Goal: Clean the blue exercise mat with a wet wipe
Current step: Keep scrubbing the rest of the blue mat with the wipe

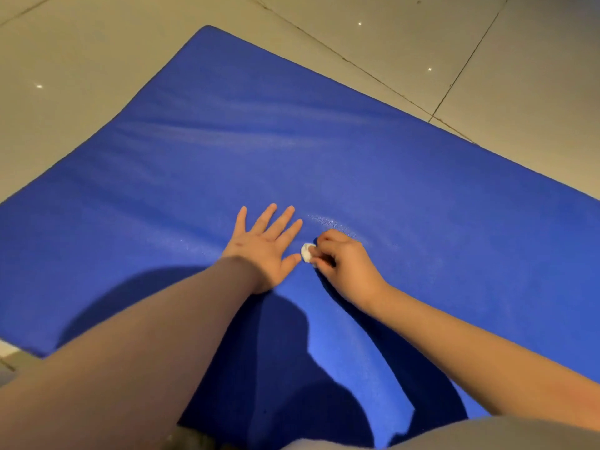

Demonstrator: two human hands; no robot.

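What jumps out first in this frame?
The blue mat fills most of the view, laid at an angle on a pale tiled floor. Near its middle, the left hand lies flat with fingers spread, and just beside it the right hand pinches a small bunched white wipe against the mat. Dark shadows fall across the near part of the mat.

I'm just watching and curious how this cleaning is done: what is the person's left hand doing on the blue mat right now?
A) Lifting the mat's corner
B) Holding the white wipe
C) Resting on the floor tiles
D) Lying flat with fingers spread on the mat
D: the left hand lies flat, fingers spread, on the blue mat, while the right hand pinches the small white wipe beside it.
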